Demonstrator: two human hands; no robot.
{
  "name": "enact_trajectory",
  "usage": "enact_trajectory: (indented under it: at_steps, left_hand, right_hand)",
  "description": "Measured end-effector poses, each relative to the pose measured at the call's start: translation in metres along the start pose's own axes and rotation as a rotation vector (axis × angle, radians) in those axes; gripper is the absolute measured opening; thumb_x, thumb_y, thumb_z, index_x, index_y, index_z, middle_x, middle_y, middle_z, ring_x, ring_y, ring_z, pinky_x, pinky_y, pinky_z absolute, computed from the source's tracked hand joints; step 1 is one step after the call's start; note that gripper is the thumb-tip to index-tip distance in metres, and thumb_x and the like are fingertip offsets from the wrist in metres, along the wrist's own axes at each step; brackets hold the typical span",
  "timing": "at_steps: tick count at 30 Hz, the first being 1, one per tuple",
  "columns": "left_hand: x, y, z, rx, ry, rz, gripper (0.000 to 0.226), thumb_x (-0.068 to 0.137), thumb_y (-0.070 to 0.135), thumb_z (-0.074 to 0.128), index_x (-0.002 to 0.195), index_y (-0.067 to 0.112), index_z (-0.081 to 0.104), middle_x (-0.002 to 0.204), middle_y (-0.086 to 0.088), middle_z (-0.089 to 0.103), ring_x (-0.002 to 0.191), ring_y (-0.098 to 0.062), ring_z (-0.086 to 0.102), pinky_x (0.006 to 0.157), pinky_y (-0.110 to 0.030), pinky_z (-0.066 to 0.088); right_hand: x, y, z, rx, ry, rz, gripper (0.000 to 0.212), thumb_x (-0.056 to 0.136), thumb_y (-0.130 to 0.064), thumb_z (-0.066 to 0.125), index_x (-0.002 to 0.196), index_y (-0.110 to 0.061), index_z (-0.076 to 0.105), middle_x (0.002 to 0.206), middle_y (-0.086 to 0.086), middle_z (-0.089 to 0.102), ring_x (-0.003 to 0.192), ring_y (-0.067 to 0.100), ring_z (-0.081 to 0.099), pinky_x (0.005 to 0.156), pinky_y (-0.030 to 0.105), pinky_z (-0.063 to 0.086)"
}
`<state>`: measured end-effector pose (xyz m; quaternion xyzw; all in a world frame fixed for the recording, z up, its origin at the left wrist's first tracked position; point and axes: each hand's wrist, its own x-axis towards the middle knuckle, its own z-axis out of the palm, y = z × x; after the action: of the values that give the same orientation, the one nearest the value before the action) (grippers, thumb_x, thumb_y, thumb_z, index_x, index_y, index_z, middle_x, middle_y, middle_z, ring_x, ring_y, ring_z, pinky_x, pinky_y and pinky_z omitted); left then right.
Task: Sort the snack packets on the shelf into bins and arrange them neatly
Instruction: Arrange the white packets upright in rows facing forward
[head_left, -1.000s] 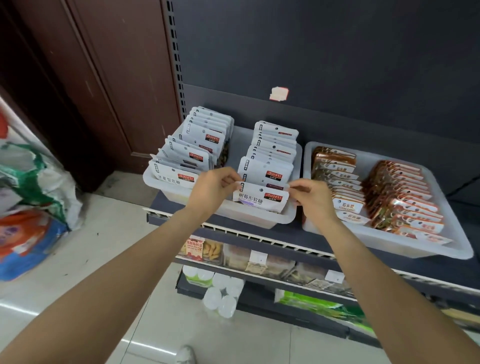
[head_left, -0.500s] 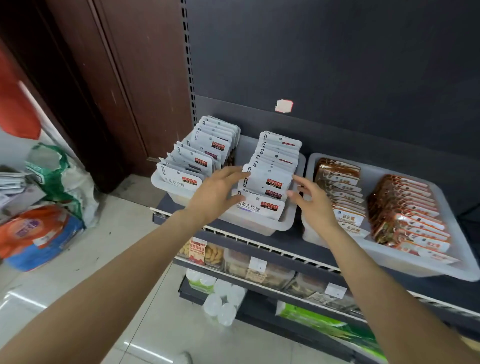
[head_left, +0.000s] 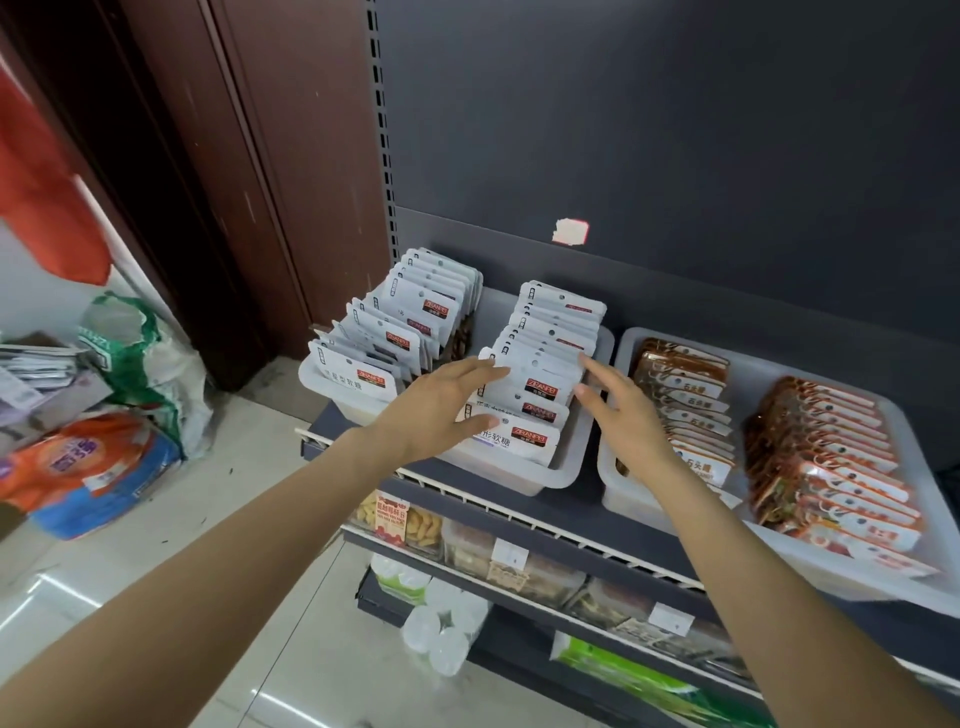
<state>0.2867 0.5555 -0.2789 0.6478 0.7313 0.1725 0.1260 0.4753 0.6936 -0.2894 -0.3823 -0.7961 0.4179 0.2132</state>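
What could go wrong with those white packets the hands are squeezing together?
1. The left hand and right hand flank the right row of white packets with straight fingers. Uneven pressing might tip the upright packets sideways.
2. The front packet leans near the low front edge of the white bin, so it might slide out.
3. The right arm crosses the bin of brown packets and could bump them.

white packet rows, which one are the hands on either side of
The right-hand white row in the left bin: the left hand and right hand flank it with straight fingers. The left white row has no hand beside it.
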Motion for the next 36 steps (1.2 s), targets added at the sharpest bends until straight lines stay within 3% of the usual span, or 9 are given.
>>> enact_trajectory:
  at_steps: [2,5,10,14,16,19,24,30,36]
  left_hand:
    - [0.005,0.0,-0.003,0.033,-0.033,0.0,0.074,0.09,0.04,0.061,0.151,0.029,0.02,0.159,0.007,0.015,0.14,-0.017,0.03,0.111,-0.029,0.027]
    - [0.016,-0.002,-0.006,0.06,-0.11,-0.015,0.086,0.084,0.05,0.064,0.152,0.03,0.015,0.16,0.009,0.006,0.147,-0.012,0.005,0.117,-0.033,0.013]
    - [0.026,0.001,-0.011,-0.016,-0.086,0.0,0.093,0.078,0.055,0.068,0.151,0.028,0.017,0.159,0.009,0.011,0.146,-0.008,0.004,0.116,-0.029,0.007]
    - [0.038,-0.001,-0.01,0.139,-0.175,0.078,0.102,0.075,0.064,0.065,0.152,0.028,0.01,0.16,0.011,0.004,0.147,-0.009,0.0,0.118,-0.034,0.002]
    - [0.041,-0.001,-0.01,0.168,-0.176,0.08,0.094,0.077,0.063,0.064,0.151,0.029,0.017,0.159,0.009,0.013,0.146,-0.013,0.011,0.118,-0.036,0.008]
    - [0.035,0.003,-0.011,0.168,-0.038,0.078,0.078,0.081,0.06,0.061,0.146,0.028,0.031,0.146,0.006,0.039,0.134,-0.016,0.033,0.113,-0.033,0.019]
    - [0.023,0.016,-0.005,0.205,0.077,0.004,0.049,0.095,0.052,0.04,0.137,0.028,0.047,0.133,0.002,0.048,0.127,-0.016,0.038,0.108,-0.031,0.025]
    - [0.016,0.044,0.013,0.215,0.205,-0.189,0.039,0.097,0.046,0.038,0.121,0.021,0.055,0.119,-0.001,0.053,0.112,-0.018,0.049,0.1,-0.029,0.034]
    - [0.006,0.057,0.024,0.261,0.156,-0.348,0.036,0.099,0.043,0.037,0.125,0.022,0.051,0.144,-0.004,0.043,0.143,-0.02,0.027,0.118,-0.04,0.012]
  right_hand:
    - [0.006,-0.004,-0.002,-0.024,-0.04,0.012,0.047,0.099,-0.023,0.047,0.145,-0.023,0.036,0.146,-0.003,0.039,0.134,0.014,0.036,0.1,0.02,0.027]
    - [0.013,-0.007,-0.002,-0.039,-0.056,-0.009,0.039,0.098,-0.024,0.048,0.137,-0.019,0.048,0.14,-0.002,0.047,0.128,0.014,0.045,0.097,0.019,0.032]
    - [0.012,-0.011,-0.001,0.102,-0.047,-0.032,0.025,0.096,-0.018,0.051,0.118,-0.022,0.064,0.118,-0.006,0.063,0.11,0.007,0.058,0.094,0.024,0.047]
    - [0.012,-0.012,0.002,0.165,-0.027,-0.027,0.024,0.097,-0.013,0.05,0.111,-0.024,0.065,0.11,-0.008,0.064,0.093,-0.007,0.06,0.085,0.016,0.05]
    - [0.019,-0.01,-0.002,0.099,0.011,-0.024,0.025,0.096,-0.014,0.051,0.116,-0.02,0.064,0.114,-0.01,0.062,0.096,-0.007,0.056,0.091,0.016,0.044]
    - [0.034,-0.004,-0.01,-0.073,0.042,-0.024,0.032,0.097,-0.013,0.049,0.127,-0.017,0.058,0.127,-0.002,0.057,0.11,0.005,0.052,0.092,0.018,0.036]
    - [0.05,0.01,-0.018,-0.365,-0.079,-0.118,0.041,0.096,-0.014,0.051,0.137,-0.013,0.048,0.139,0.005,0.045,0.125,0.018,0.045,0.1,0.021,0.032]
    - [0.069,0.016,-0.028,-0.323,-0.115,-0.171,0.035,0.091,-0.021,0.061,0.125,-0.013,0.058,0.115,0.003,0.054,0.099,0.011,0.053,0.084,0.02,0.04]
    - [0.076,0.014,-0.028,-0.291,-0.192,-0.276,0.014,0.089,-0.016,0.063,0.102,-0.011,0.067,0.097,0.004,0.068,0.091,0.017,0.063,0.084,0.038,0.054]
